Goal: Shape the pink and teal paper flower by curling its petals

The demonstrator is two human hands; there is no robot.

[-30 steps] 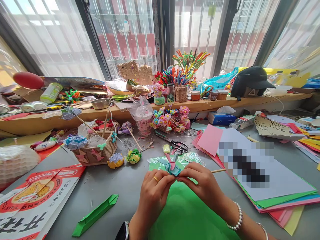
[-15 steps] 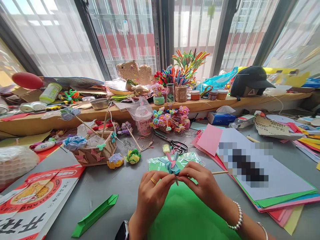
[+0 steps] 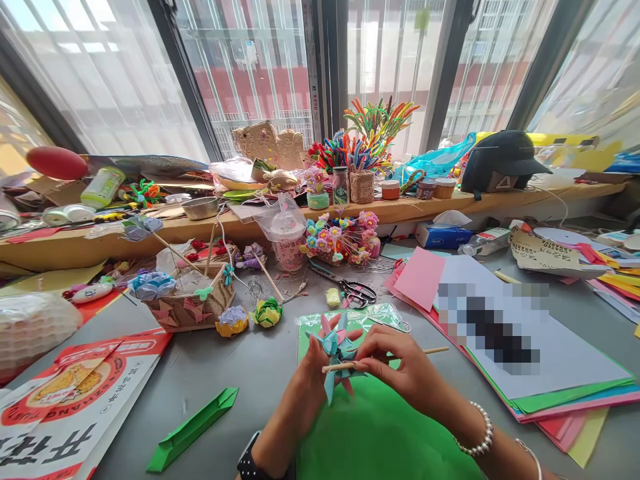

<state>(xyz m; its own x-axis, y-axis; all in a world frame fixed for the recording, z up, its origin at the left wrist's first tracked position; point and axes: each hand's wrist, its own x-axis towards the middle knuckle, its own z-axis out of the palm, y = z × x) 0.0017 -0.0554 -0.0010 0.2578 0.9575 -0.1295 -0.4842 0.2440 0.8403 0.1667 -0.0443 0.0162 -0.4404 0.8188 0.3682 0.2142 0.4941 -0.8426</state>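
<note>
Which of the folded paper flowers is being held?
The blue-and-pink flower, between left hand and right hand; the yellow-green flower and purple-yellow flower lie on the table.

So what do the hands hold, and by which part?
The left hand grips the blue-and-pink paper flower at its middle, from behind. The right hand pinches the thin wooden stick near its flower end.

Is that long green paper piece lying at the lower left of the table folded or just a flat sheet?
Folded: the long green paper piece shows lengthwise creases, raised edges and a pointed end.
</note>
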